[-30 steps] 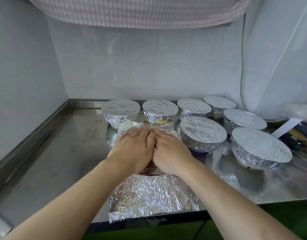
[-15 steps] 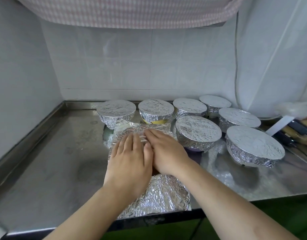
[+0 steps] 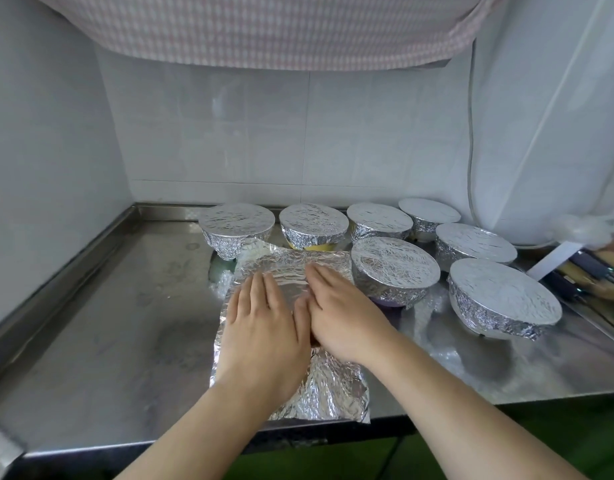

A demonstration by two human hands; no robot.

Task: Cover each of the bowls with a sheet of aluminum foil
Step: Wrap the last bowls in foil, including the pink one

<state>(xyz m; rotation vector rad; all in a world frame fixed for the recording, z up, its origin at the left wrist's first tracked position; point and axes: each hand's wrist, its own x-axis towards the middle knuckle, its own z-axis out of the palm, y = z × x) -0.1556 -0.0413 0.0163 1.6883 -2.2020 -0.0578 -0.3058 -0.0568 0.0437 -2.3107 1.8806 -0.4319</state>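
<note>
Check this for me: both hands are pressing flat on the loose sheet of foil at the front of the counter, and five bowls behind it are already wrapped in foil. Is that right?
Not quite. The head view shows seven wrapped bowls, not five. The rest holds: the left hand and right hand press flat, side by side, on the loose sheet of foil at the front of the counter.
</note>
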